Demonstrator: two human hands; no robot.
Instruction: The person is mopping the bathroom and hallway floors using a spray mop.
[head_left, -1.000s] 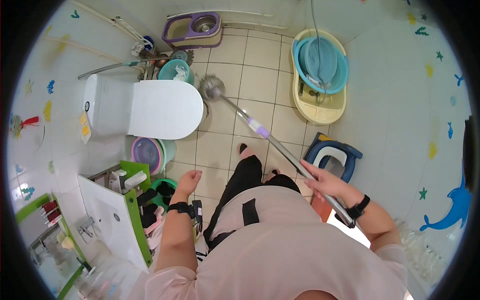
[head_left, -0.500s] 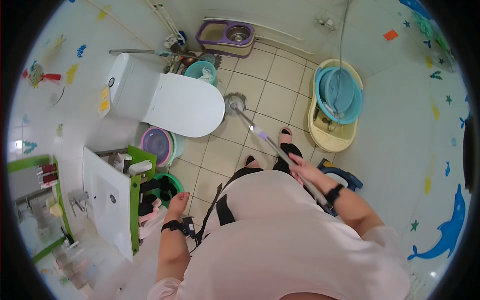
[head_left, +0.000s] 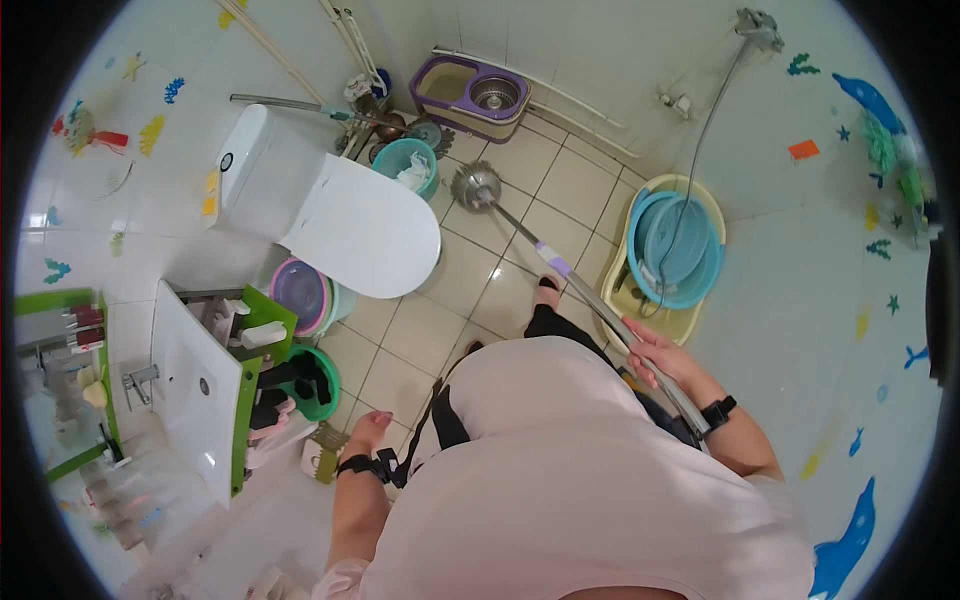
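Note:
A mop [head_left: 557,262] with a long metal pole slants from beside my right hip out to the tiles past the toilet. My right hand [head_left: 655,353] is wrapped round the upper part of that pole. Its round head with grey fringe [head_left: 476,187] is right of the toilet's front end and seems larger in view; whether it touches the floor I cannot tell. My left hand [head_left: 370,430] hangs at my left side, fingers loosely curled, with nothing seen in it. Near it stands a green basin [head_left: 330,372] with dark cloth inside.
The toilet [head_left: 365,235] and a small teal bin [head_left: 408,165] stand left. A purple-rimmed mop bucket [head_left: 455,85] is at the far wall. At right, blue basins [head_left: 672,240] sit in a cream tub [head_left: 700,318]. The sink [head_left: 195,390] is lower left.
The mop head has shifted slightly away from me and looks larger, its fringe bunched. My right hand has moved right with the pole. My left hand is a little lower; my body has turned slightly.

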